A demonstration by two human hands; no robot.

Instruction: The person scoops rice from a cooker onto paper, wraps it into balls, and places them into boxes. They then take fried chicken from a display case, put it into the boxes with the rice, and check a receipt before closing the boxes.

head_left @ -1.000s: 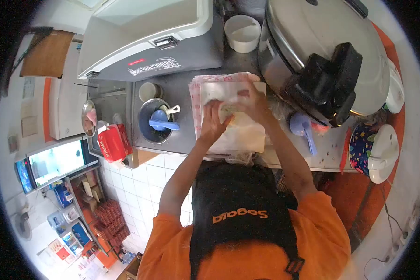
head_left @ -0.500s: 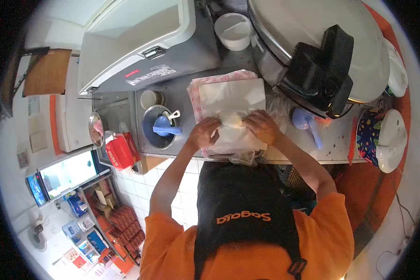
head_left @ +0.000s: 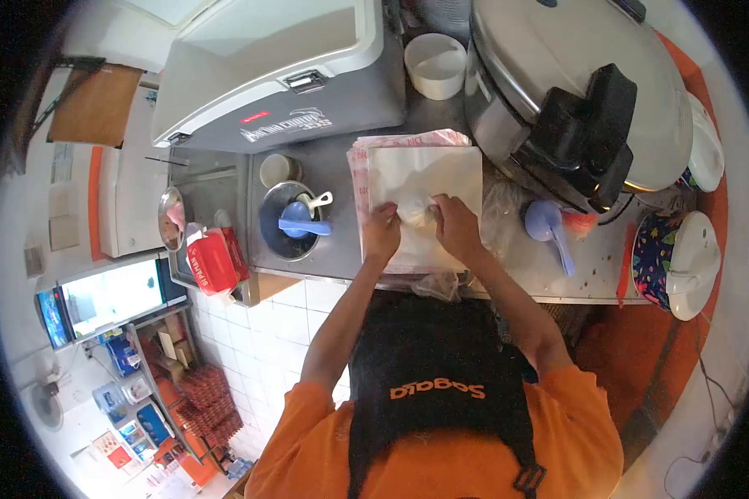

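Observation:
A stack of white and red-printed paper sheets [head_left: 462, 175] lies on the metal counter. On its top sheet is a small clear plastic bag [head_left: 413, 209] with something pale inside. The fingers of my left hand [head_left: 383, 231] are bent together at the bag's left edge. From the right, my right hand [head_left: 456, 224] pinches the bag's other edge. Crumpled clear plastic [head_left: 439, 286] sticks out at the front edge of the stack, and more clear plastic [head_left: 501, 208] lies to its right.
A metal bowl [head_left: 268, 237] with blue and white scoops stands at the left, near a red box [head_left: 215, 259]. Behind are a grey cooler [head_left: 324, 104], a white tub [head_left: 437, 66] and a big lidded cooker [head_left: 508, 100]. A blue ladle [head_left: 544, 221] lies at the right.
Both hands have drawn closer together around the small bag. The camera view has shifted slightly, so the counter items appear a little to the right.

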